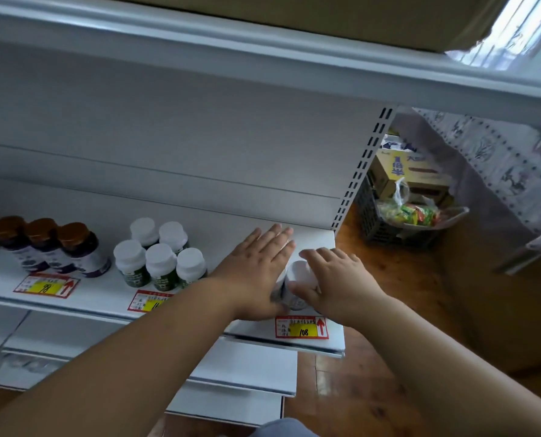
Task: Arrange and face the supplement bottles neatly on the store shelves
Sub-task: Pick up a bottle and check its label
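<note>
While white-capped bottles (298, 283) stand at the shelf's (105, 291) right end, the left hand (256, 266) lies flat, fingers straight; the right hand (335, 279) cups them, fingers loosely curved.

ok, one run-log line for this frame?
left hand: flat against white-capped bottles | right hand: fingers over bottles | shelf right end | facing unfinished
</note>
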{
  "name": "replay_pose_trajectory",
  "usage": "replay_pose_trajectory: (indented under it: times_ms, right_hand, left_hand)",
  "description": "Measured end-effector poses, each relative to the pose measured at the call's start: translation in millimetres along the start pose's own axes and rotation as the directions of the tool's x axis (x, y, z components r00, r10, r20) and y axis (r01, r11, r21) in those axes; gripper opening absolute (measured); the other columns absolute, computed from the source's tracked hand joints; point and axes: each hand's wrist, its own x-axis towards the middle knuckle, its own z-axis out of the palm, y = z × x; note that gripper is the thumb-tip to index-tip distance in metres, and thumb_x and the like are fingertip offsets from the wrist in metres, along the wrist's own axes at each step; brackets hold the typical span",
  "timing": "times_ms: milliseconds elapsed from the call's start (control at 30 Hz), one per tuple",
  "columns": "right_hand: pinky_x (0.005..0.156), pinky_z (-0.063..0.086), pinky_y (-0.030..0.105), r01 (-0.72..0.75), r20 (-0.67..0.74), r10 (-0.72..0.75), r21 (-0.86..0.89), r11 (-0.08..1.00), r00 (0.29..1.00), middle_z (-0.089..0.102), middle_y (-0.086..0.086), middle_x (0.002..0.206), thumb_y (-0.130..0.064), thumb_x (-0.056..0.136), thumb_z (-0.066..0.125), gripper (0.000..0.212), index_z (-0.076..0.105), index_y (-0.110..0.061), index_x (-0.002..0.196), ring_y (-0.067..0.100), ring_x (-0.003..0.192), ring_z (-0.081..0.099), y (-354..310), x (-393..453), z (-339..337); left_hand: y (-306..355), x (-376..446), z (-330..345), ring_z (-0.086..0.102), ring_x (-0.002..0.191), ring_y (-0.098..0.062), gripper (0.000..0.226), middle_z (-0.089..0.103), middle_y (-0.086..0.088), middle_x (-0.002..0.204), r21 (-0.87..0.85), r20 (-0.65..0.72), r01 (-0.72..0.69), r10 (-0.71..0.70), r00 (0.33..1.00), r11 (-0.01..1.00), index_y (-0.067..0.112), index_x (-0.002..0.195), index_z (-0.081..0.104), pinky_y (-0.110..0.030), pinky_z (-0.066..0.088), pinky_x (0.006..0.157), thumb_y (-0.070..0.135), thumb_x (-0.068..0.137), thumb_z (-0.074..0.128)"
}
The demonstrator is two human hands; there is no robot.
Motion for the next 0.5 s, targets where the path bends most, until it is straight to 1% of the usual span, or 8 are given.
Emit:
replay_pose_trajectory:
  times_ms: [67,167,333,500]
  right_hand:
    - [0.091,0.044,0.038,0.034,0.007,-0.034,-0.029,0.999,0.999,0.06,-0.006,0.117,-0.079,0.084,0.016,0.069,0.043,-0.03,0.124,0.019,0.106,0.054,2,1,6]
    - [0.083,0.044,0.032,0.097,-0.018,-0.098,-0.048,0.994,0.995,0.062,-0.008,0.111,-0.079,0.085,0.014,0.069,0.046,-0.028,0.12,0.016,0.097,0.055,6,7,8]
    - [0.081,0.044,0.032,0.134,-0.029,-0.136,-0.071,0.988,0.99,0.064,-0.008,0.109,-0.078,0.085,0.013,0.071,0.048,-0.027,0.118,0.015,0.094,0.056,9,8,9]
    - [0.082,0.045,0.033,0.103,-0.038,-0.106,-0.07,0.992,0.994,0.064,-0.006,0.109,-0.079,0.085,0.013,0.073,0.048,-0.026,0.12,0.017,0.096,0.057,8,7,10]
  left_hand:
    - [-2,4,6,-0.022,0.145,-0.016,0.094,-0.018,-0.003,0.16,0.003,0.037,0.009,-0.009,0.999,1.0,0.019,0.152,-0.009,-0.038,-0.007,0.119,0.068,0.081,0.029]
    - [-1,6,11,-0.016,0.147,-0.017,0.089,-0.013,-0.004,0.162,-0.013,0.008,0.025,-0.025,1.0,1.0,0.018,0.153,-0.006,-0.036,-0.006,0.12,0.064,0.086,0.03]
    - [0,8,13,-0.015,0.147,-0.016,0.091,-0.011,-0.002,0.162,-0.041,-0.007,0.043,-0.043,0.999,0.998,0.019,0.153,-0.004,-0.032,-0.01,0.117,0.067,0.086,0.034]
    - [2,6,12,-0.013,0.147,-0.016,0.091,-0.008,-0.002,0.162,-0.062,-0.019,0.047,-0.048,0.999,0.997,0.019,0.154,-0.002,-0.034,-0.005,0.119,0.067,0.086,0.034]
